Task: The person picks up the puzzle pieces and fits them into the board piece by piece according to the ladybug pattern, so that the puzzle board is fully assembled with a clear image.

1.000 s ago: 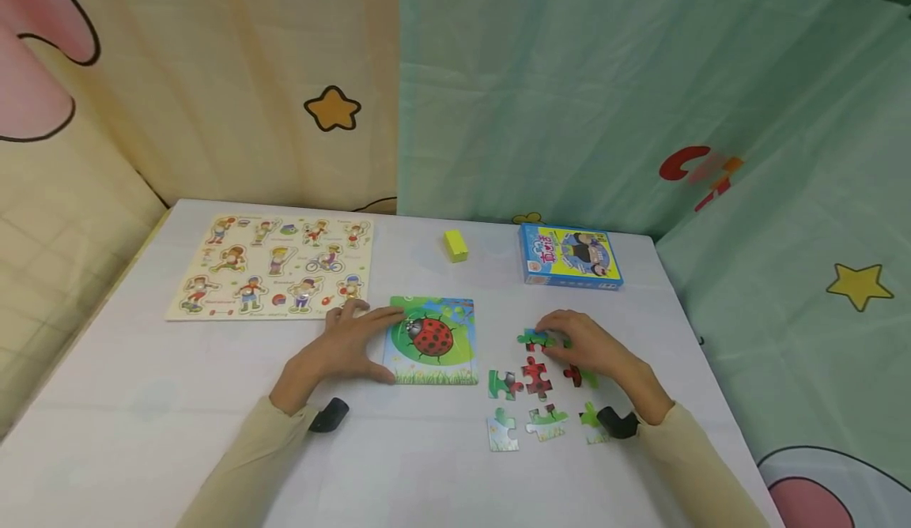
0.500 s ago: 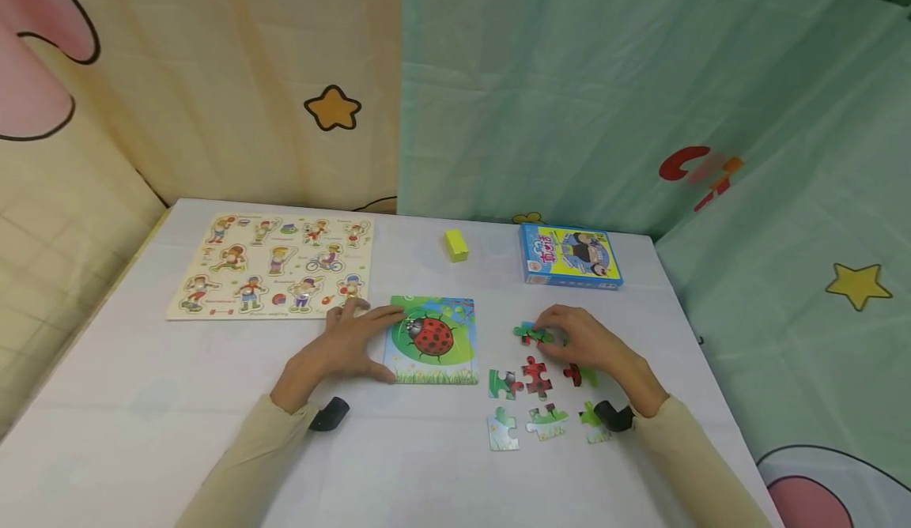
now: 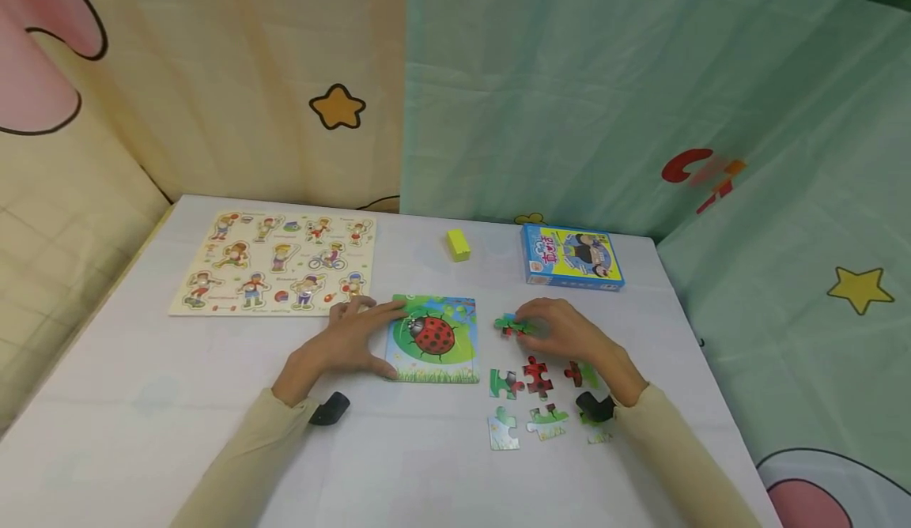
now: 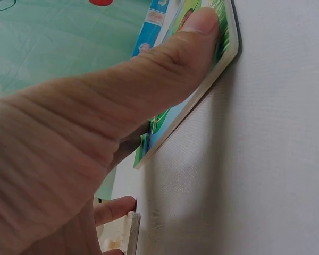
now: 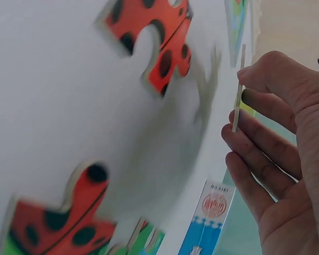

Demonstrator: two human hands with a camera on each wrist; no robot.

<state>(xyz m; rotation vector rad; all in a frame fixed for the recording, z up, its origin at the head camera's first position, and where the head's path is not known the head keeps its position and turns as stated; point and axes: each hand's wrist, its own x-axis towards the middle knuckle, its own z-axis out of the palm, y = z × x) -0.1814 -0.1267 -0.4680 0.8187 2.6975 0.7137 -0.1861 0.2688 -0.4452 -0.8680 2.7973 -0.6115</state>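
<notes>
My left hand (image 3: 345, 344) is spread beside a square ladybug puzzle board (image 3: 455, 362), thumb and a straight forefinger resting on its left edge. In the left wrist view the thumb (image 4: 170, 64) lies on the board's corner. Other fingertips reach the edge of a cream board with sports figures (image 3: 245, 271). My right hand (image 3: 569, 330) pinches a green and red puzzle piece (image 3: 507, 324), just right of the ladybug board. The right wrist view shows that piece (image 5: 243, 58) edge-on, off the table. Below lie several loose pieces, among them a red spotted piece (image 3: 537, 376).
A blue and yellow box (image 3: 572, 257) stands at the back right, and a small yellow block (image 3: 459, 245) sits left of it. Lower on the table are a grassy corner piece (image 3: 503, 431) and a green-edged piece (image 3: 546, 424). Curtains (image 3: 541, 101) hang behind the table.
My right hand has moved left with the puzzle piece, toward the ladybug board. The left hand keeps its place on the board. The head view has shifted slightly.
</notes>
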